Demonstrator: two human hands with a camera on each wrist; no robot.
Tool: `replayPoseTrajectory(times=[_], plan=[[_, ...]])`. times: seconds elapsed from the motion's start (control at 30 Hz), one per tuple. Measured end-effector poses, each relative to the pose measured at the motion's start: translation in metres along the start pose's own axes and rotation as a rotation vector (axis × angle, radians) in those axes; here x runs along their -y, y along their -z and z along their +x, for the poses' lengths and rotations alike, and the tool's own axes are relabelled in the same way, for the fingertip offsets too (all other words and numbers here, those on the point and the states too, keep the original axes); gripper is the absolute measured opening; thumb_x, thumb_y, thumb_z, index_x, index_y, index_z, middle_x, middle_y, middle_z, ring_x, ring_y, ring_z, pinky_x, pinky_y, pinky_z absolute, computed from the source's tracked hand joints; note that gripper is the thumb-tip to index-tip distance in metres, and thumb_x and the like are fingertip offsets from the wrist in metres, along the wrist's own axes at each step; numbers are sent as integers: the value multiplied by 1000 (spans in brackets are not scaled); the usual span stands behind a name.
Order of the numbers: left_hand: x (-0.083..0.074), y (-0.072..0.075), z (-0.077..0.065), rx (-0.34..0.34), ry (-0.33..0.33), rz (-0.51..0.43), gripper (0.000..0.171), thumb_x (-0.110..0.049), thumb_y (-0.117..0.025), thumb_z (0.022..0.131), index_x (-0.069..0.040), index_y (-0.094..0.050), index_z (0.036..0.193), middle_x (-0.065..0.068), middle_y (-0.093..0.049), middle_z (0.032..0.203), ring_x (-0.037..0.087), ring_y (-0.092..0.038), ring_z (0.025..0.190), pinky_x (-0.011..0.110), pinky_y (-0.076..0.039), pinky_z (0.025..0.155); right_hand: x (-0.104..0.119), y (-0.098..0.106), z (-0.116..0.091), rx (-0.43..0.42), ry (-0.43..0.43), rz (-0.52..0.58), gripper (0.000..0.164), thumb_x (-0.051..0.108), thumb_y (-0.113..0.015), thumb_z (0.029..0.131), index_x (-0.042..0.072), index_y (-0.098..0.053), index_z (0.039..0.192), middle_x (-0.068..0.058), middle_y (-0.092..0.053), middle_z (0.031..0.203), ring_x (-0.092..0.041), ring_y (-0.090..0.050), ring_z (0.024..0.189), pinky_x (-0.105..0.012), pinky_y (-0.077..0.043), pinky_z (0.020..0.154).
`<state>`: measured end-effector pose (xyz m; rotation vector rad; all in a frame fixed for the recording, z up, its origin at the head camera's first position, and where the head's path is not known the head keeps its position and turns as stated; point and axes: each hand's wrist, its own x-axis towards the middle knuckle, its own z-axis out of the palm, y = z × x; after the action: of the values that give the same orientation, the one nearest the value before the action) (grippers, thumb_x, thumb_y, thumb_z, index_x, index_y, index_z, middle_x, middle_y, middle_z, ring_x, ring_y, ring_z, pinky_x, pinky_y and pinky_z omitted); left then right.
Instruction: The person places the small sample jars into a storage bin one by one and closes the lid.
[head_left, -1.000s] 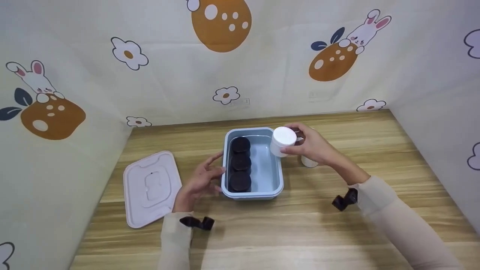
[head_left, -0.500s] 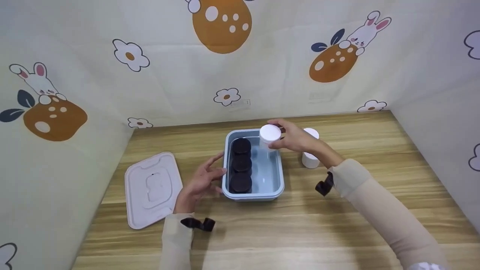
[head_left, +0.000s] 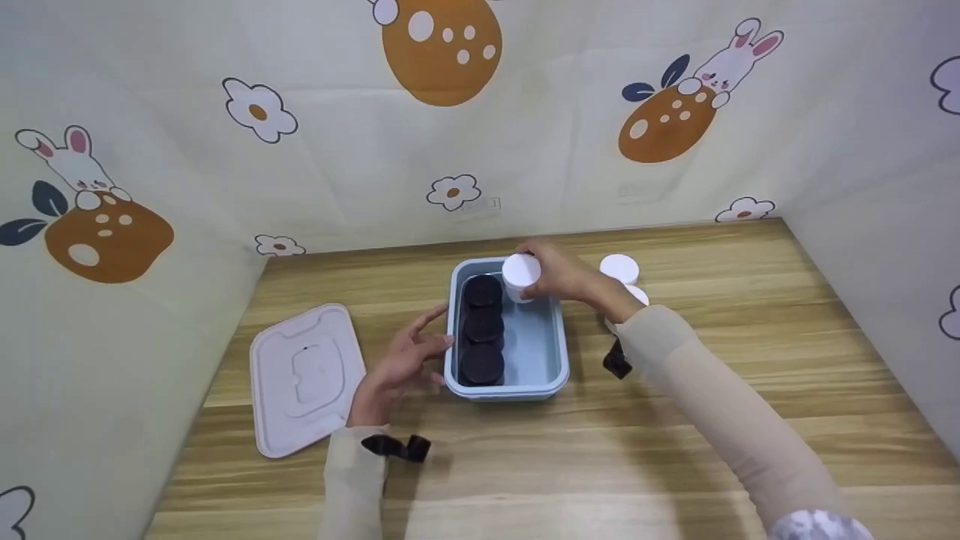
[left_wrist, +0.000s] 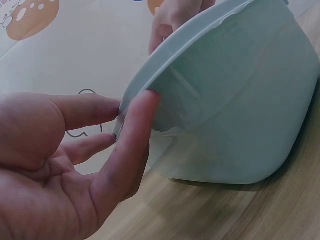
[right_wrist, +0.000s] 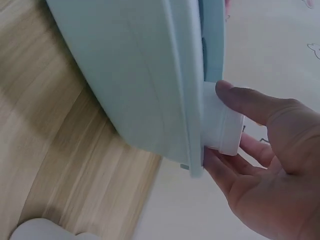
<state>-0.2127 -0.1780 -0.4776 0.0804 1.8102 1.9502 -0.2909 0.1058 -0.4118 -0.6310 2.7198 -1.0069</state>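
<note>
A light blue plastic box [head_left: 534, 352] stands on the table. Along its left side sit three black-lidded jars [head_left: 482, 364] in a row. My right hand [head_left: 559, 274] holds a white jar [head_left: 521, 270] between thumb and fingers, partly down inside the back right corner of the box. In the right wrist view, the thumb and fingers pinch this white jar [right_wrist: 217, 120] near its lid, just over the box rim. My left hand [head_left: 401, 367] rests against the left side of the box, with extended fingers touching the rim [left_wrist: 145, 80].
Two more white jars [head_left: 619, 268] stand to the right of the box, one partly hidden by the right wrist. A pale box lid [head_left: 307, 382] lies flat at the left, beside the left wrist. A patterned cloth wall [head_left: 360, 165] closes off the back.
My right hand has carried the white jar leftward from above the right rim and lowered it into the back right of the box. The left hand has stayed in place.
</note>
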Motion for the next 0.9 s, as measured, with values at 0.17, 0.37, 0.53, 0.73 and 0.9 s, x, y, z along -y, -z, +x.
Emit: replayPoseTrajectory(times=[0.17, 0.37, 0.53, 0.73, 0.9], plan=[[-1, 0, 0, -1, -9, 1, 69, -9, -62, 97, -17, -31, 158, 2, -72, 97, 16, -71, 83, 29, -59, 49, 0, -7, 1, -5, 38, -101, 65, 3, -83, 74, -6, -54, 132, -26, -53, 133, -42, -56, 120, -52, -50, 107], [1, 0, 0, 7, -22, 1, 70, -8, -63, 97, -15, -30, 158, 3, -72, 99, 16, -70, 88, 30, -60, 51, -2, -14, -2, 11, 45, -163, 62, 3, -82, 75, -2, -55, 131, -25, -50, 132, -42, -57, 117, -53, -52, 104], [1, 0, 1, -7, -16, 4, 69, -8, -64, 96, -16, -32, 157, 3, -71, 99, 17, -70, 86, 31, -60, 51, -2, -14, -3, 40, 58, -202, 66, 1, -81, 77, -1, -52, 136, -24, -49, 135, -41, -57, 119, -51, -52, 105], [1, 0, 2, -9, -14, 19, 68, -8, -63, 97, -17, -32, 157, 5, -69, 100, 17, -68, 87, 29, -60, 51, -3, -6, -17, -8, 106, -195, 64, 3, -80, 79, 0, -54, 138, -24, -50, 137, -40, -56, 123, -51, -50, 108], [1, 0, 1, -6, -11, 16, 68, -9, -62, 97, -18, -32, 157, 5, -70, 98, 17, -69, 83, 30, -59, 49, -6, 7, -41, -69, 101, -120, 56, 11, -77, 86, 4, -56, 138, -19, -52, 138, -38, -54, 129, -52, -48, 111]])
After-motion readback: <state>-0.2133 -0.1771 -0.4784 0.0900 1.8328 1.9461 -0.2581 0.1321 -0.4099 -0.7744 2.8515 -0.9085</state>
